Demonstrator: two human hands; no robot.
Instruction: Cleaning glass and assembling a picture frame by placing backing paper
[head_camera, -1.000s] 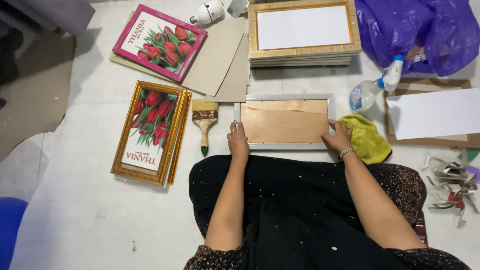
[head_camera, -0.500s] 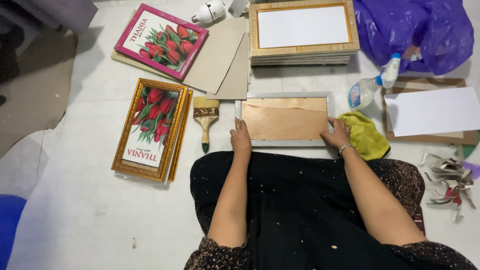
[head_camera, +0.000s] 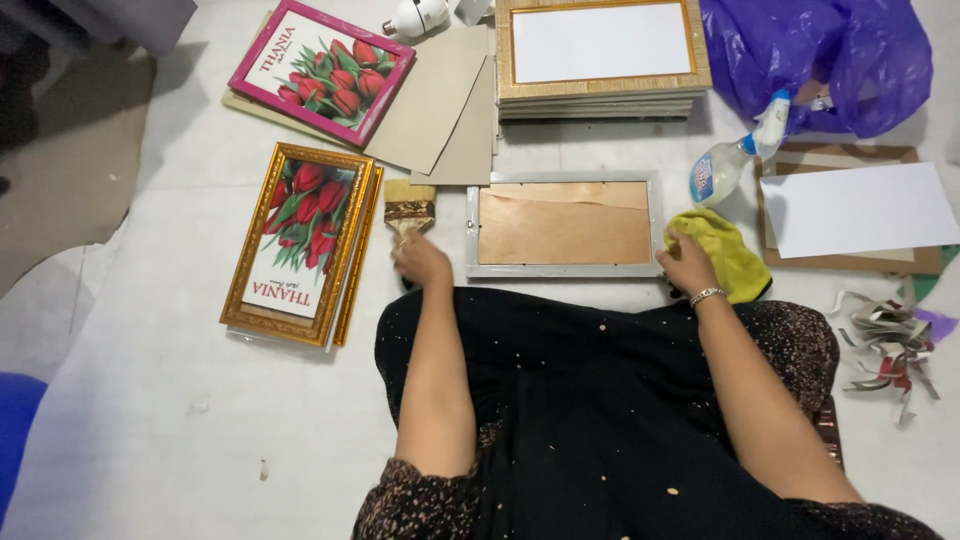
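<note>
At the near edge of the white floor covering (head_camera: 160, 420), the left hand (head_camera: 422, 260) closes around the handle of a paintbrush (head_camera: 409, 208); the right hand (head_camera: 688, 262) rests curled on a yellow cloth (head_camera: 735, 255). Between them lies a grey picture frame (head_camera: 566, 228), face down, its brown backing board showing. Judging by this, the frame is mid-way: backed, not yet finished. At nine o'clock of the brush lies a gold-framed tulip print (head_camera: 300, 240), apparently done; at eleven, a pink-framed tulip print (head_camera: 322, 68). At twelve sits a stack of empty frames (head_camera: 600, 60), seemingly waiting. A spray bottle (head_camera: 735, 160) lies at one o'clock of the cloth.
</note>
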